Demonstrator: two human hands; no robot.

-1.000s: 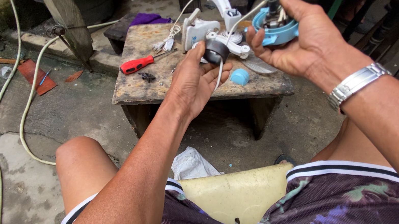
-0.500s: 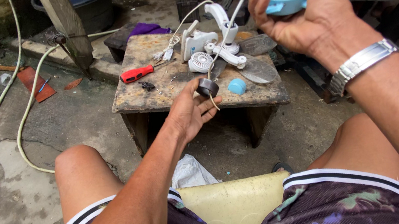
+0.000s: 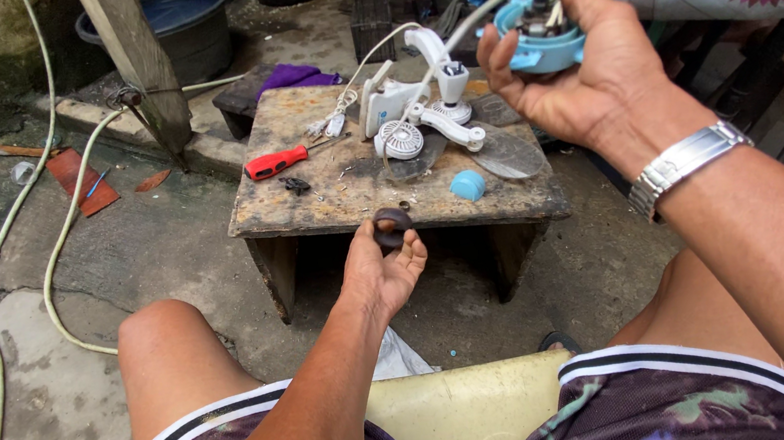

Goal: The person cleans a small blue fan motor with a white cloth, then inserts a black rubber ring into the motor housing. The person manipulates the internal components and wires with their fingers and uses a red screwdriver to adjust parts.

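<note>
The left hand (image 3: pixel 381 272) is pinching a small, light, probably rigid dark ring (image 3: pixel 392 227) by its rim while the right hand (image 3: pixel 585 74) is gripping a blue motor housing (image 3: pixel 541 47).

Packages, labels, signs, screens: none showing in this view. No carton, wrapper, printed tag or display is appearing on the worn wooden table (image 3: pixel 330 208), on the concrete ground around it, or among the white and blue parts lying there. Nothing readable or packaged is presenting itself at either hand.
</note>
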